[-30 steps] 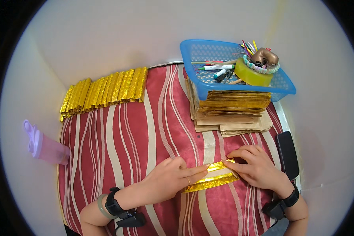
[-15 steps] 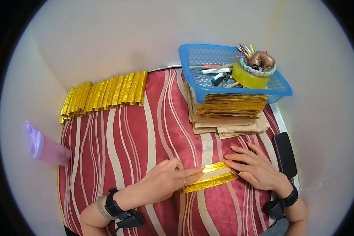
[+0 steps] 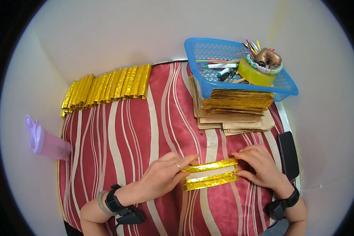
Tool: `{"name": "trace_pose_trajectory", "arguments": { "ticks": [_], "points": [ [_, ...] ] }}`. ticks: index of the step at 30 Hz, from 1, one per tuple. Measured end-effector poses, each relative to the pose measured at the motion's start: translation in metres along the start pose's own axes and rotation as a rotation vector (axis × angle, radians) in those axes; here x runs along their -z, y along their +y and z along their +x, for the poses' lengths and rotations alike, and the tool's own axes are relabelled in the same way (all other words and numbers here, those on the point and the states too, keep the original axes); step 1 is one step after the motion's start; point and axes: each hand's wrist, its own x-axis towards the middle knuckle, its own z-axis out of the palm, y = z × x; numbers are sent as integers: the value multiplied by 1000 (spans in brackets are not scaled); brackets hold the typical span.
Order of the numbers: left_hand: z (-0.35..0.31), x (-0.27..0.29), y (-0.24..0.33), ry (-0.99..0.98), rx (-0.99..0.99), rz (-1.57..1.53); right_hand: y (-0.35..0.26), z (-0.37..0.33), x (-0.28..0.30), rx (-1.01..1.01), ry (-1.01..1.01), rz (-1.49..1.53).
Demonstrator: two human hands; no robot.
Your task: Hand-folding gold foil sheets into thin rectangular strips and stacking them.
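A strip of gold foil paper lies in front of me on the striped cloth. Its two long edges are folded inward, with a pale band showing between them. At its left end my left hand is closed, thumb and forefinger pinching the paper near the upper fold. The fingers of my right hand curl round the opposite end, forefinger at the top corner and thumb lower down. Far left, folded gold strips stand side by side in a row.
A blue plastic basket of pens, yellow tape and a bracelet rests on stacked gold and brown paper. A black phone lies right of my right hand. A lilac bottle stands at the left edge, by the pale wall.
My fingers have gone from lying flat on the paper's folds to gripping its two ends. The folds stand further apart, with more pale band showing. The whole view has shifted slightly.
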Motion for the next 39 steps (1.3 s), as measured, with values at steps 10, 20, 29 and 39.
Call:
{"name": "trace_pose_trajectory", "arguments": {
  "ticks": [10, 20, 29, 39],
  "points": [
    [6, 10, -3, -24, -318, 562, -5, -2, -2, 171, 40, -216],
    [3, 12, -7, -29, -104, 106, -11, -1, 9, 25, -9, 92],
    [-4, 24, 9, -234, 137, 72, -18, -6, 5, -108, -52, 32],
    [-11, 14, 20, -190, 109, 182, -18, -3, 4, -120, 34, 73]
  ]
}}
